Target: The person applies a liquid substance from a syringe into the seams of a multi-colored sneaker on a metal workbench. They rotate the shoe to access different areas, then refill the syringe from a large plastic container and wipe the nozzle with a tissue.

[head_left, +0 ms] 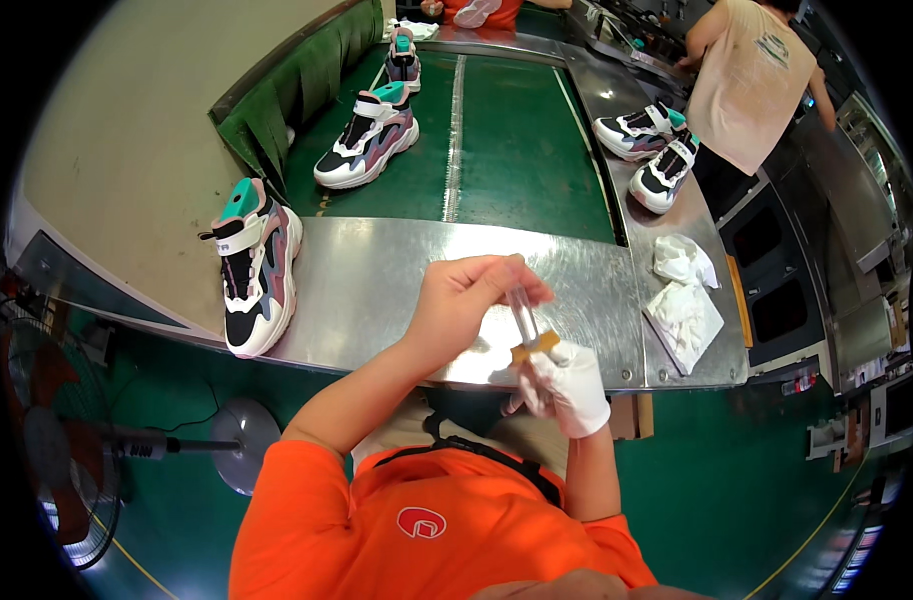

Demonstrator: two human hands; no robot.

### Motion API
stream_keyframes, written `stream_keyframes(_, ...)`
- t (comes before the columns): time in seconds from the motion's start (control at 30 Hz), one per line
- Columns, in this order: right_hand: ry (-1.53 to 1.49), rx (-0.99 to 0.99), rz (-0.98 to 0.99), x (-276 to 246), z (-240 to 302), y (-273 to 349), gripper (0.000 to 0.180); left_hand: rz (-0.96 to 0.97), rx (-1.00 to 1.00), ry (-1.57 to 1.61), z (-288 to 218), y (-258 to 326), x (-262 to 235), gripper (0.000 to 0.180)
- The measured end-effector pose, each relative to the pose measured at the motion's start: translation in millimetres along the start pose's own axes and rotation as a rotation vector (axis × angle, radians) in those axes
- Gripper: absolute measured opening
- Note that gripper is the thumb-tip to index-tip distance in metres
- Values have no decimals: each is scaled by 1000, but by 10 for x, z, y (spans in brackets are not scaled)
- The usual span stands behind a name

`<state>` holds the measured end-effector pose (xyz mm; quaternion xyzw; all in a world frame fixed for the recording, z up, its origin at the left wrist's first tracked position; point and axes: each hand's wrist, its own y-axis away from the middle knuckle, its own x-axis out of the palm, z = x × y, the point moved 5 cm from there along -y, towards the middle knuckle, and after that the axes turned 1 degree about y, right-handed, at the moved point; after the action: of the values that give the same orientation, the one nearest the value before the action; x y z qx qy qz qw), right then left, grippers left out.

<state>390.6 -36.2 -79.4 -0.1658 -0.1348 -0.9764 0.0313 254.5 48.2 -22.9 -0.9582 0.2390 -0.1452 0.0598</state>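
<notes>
this is a shoe factory, at a station on an assembly line. a green conveyor belt (517,140) runs away from the person between metal side rails, carrying finished sneakers (369,137) spaced one after another. a steel worktable (377,290) crosses the near end of the belt, with another sneaker (254,265) standing on it and crumpled white rags (685,295) at its right end. a second pair of sneakers (649,150) sits on the side counter, where another worker (752,75) stands at machines. the floor is painted green, and a standing fan (67,455) is beside the station.
</notes>
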Motion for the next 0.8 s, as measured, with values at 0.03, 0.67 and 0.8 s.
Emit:
stream_keyframes(0.03,207,-75,-88,-25,50,-73,15,-50,24,-11,8,-41,-43,31)
stream_keyframes(0.67,-248,-33,328,159,81,-8,36,130,70,5,-303,77,43,27)
stream_keyframes(0.8,-511,1,563,220,-30,-29,47,147,48,69,-254,50,65,27)
